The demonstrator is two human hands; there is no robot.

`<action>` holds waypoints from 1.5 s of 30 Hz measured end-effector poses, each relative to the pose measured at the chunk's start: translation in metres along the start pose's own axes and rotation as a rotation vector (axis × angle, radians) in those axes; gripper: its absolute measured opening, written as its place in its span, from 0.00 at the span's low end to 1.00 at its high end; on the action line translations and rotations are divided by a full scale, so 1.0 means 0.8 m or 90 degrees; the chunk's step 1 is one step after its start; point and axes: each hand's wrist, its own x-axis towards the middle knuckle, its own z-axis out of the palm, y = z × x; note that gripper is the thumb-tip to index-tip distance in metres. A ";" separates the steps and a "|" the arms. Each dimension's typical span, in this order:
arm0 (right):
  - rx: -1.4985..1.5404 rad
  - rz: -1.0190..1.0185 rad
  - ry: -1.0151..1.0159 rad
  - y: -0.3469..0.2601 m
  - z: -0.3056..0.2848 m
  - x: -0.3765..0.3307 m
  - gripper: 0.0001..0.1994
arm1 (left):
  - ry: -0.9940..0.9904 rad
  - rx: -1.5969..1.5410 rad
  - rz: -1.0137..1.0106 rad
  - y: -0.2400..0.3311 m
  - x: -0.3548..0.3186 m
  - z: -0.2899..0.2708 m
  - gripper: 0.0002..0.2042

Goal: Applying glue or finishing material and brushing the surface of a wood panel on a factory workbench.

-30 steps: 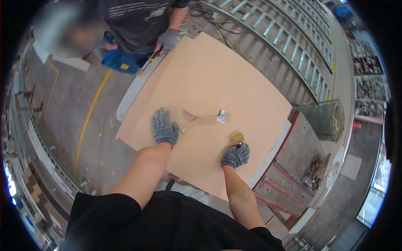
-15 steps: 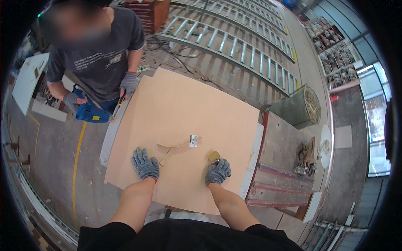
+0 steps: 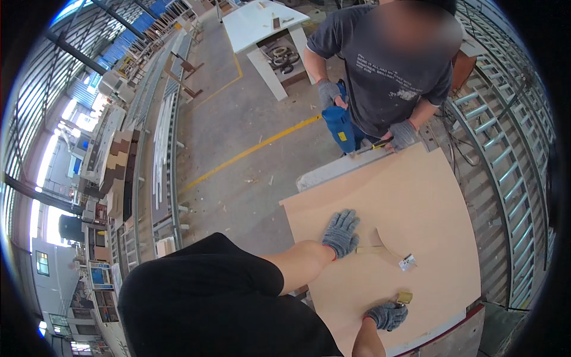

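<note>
Grey knit covers my right hand (image 3: 388, 316), its fingers curled round the handle of what looks like a small roller (image 3: 405, 297), the yellowish head poking out at one o'clock above the tan sheet (image 3: 431, 220). I judge the roller light and firm, safe to squeeze, best held by its handle with fingertips clear of the head. My left hand (image 3: 341, 233), at eleven o'clock from the right, lies palm down on the sheet, fingers extended, gripping nothing. That sheet looks smooth and broad, so I'd expect it to slide, and I'd take it by opposite edges. Toward twelve, a curved strip (image 3: 386, 248) and a flat strip (image 3: 370, 250) seem light, the curved one springy, with a label (image 3: 407, 262) at its lower end. Farther out at twelve, a co-worker (image 3: 389, 74) has a blue tool (image 3: 339, 128) at one hand. My grip hides the roller's handle; whether its head touches the sheet, I cannot tell. My shirt (image 3: 226, 297) covers some of the near side, and the lower rim cuts off my right forearm.
</note>
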 end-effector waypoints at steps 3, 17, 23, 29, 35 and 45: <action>-0.011 -0.022 -0.041 -0.004 0.011 -0.006 0.14 | 0.010 -0.008 0.003 -0.011 0.001 -0.004 0.30; 0.095 0.013 -0.035 -0.009 -0.013 0.006 0.09 | -0.028 -0.020 -0.011 -0.017 0.001 0.012 0.31; 0.034 0.023 0.033 -0.032 -0.025 0.006 0.14 | -0.036 0.001 0.015 -0.006 0.019 0.001 0.31; 0.093 0.038 -0.024 -0.038 -0.041 0.006 0.17 | 0.032 -0.002 0.037 -0.012 0.016 0.001 0.31; 0.126 0.055 -0.071 -0.014 -0.026 -0.001 0.19 | 0.021 -0.017 0.046 -0.001 0.008 -0.001 0.31; 0.123 0.042 -0.072 -0.025 -0.048 0.009 0.16 | 0.030 -0.004 0.024 -0.001 0.000 0.006 0.31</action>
